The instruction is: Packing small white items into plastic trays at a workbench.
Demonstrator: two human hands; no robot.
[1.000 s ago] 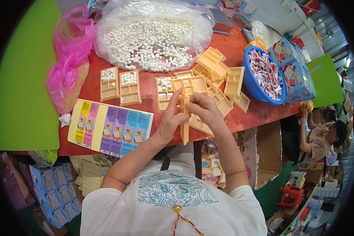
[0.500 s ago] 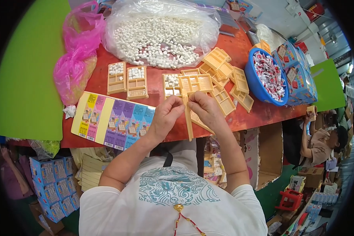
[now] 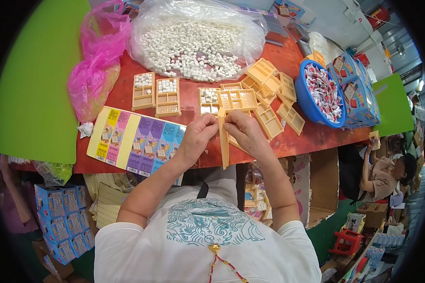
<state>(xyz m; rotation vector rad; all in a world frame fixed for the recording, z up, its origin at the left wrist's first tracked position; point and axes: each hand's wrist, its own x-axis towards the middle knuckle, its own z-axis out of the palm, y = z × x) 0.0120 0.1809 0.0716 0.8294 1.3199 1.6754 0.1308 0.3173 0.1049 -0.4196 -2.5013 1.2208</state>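
My left hand [image 3: 199, 137] and my right hand [image 3: 242, 132] together hold a tan plastic compartment tray [image 3: 222, 139] on edge, upright above the near edge of the red table [image 3: 193, 101]. Fingers of both hands pinch its upper part. Just beyond lie another tan tray [image 3: 237, 99] and a tray [image 3: 208, 100] partly filled with white pieces. Two more filled trays [image 3: 156, 93] sit to the left. A clear bag of small white pieces [image 3: 193, 42] lies at the back.
A sheet of coloured printed cards [image 3: 137, 141] lies at the left front. A pink plastic bag [image 3: 97, 66] sits far left. Loose tan trays [image 3: 274, 94] pile at right beside a blue basin of wrapped sweets [image 3: 318, 92]. Another person [image 3: 387, 174] sits lower right. Blue boxes [image 3: 63, 217] stand below.
The view has shifted slightly. Both hands keep hold of the upright tan tray and have drawn it a little toward the table's near edge.
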